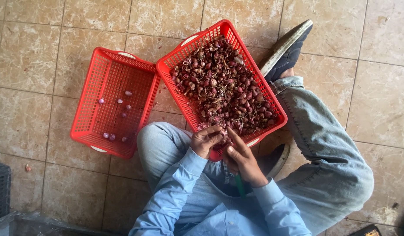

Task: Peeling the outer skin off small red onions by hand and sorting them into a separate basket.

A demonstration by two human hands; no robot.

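Shallot peeling, early stage: few done, most left.

Left hand [206,140] curled its fingers around one shallot [220,140] at the near rim of the full basket [184,52]; right hand [243,159] pinched it with thumb and forefinger, a green handle [240,185] in the palm. The left basket [86,118] held only about nine peeled bulbs [111,137]; the heap of unpeeled shallots [224,87] looked barely reduced.

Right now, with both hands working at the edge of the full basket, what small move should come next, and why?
Probably drop the finished shallot into the nearly empty red plastic basket: a few peeled bulbs lie there, while the left hand and right hand meet over the full red basket of unpeeled shallots.
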